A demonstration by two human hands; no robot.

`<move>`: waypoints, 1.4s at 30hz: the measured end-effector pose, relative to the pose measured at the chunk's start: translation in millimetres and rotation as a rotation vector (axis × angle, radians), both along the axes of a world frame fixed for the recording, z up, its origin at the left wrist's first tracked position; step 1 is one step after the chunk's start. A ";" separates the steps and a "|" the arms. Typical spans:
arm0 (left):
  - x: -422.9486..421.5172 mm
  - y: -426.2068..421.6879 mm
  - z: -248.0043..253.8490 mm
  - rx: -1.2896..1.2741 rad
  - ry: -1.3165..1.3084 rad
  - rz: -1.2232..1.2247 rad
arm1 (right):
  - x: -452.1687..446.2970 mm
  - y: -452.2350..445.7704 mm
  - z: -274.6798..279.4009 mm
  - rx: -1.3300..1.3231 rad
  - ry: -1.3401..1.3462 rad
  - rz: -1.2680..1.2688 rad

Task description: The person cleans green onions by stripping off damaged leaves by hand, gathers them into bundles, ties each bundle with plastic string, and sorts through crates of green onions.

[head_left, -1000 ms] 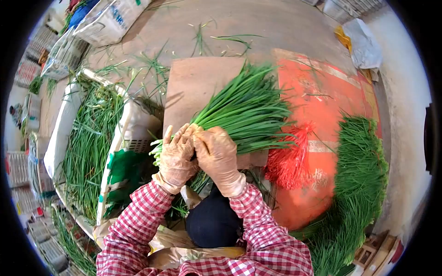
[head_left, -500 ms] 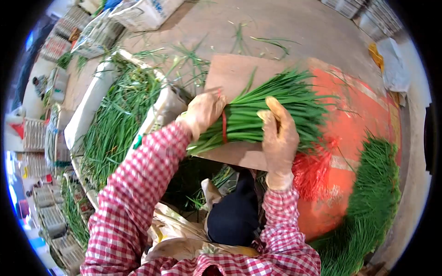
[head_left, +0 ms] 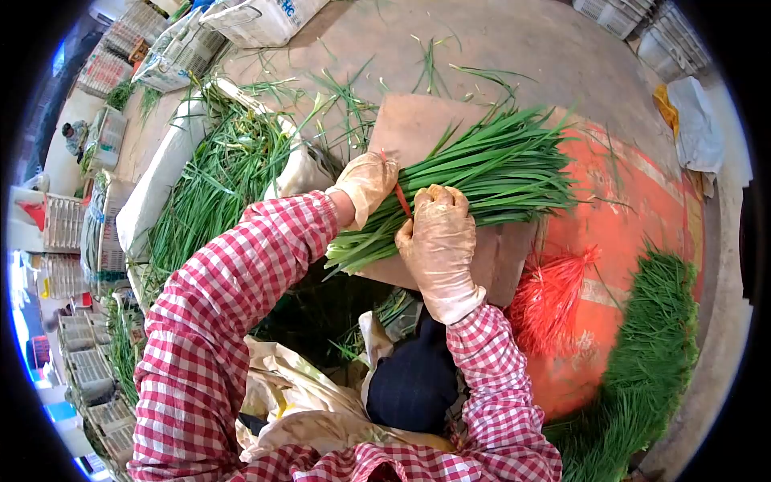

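Note:
A bunch of green garlic chives lies slantwise on a brown cardboard sheet, pale stem ends at the lower left. A thin red tie runs round its stems. My gloved left hand is closed at the far side of the bunch on the red tie, a bit of which shows above the fingers. My gloved right hand is closed on the near side of the bunch, fingers curled over the stems and thumb beside the tie. Whether it also pinches the tie is hidden.
Loose red ties lie right of the cardboard on an orange surface. More chives are laid along its right edge. A white-rimmed container of loose greens stands at left. Crates and a distant person are beyond.
My right hand has moved left from above the leaves, its raised fingers closing on the bunch beside the tie. The tie now slants, and the bunch has shifted slightly. My left hand keeps its hold.

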State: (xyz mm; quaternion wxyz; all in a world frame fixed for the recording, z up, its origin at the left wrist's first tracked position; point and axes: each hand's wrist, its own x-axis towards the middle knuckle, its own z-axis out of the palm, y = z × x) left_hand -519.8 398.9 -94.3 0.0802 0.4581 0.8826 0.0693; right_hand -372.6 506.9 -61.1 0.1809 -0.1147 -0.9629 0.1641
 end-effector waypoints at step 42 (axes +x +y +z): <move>73.7 -9.0 16.0 0.898 -0.599 0.667 | 43.0 -3.2 -13.4 -1.346 -0.200 0.233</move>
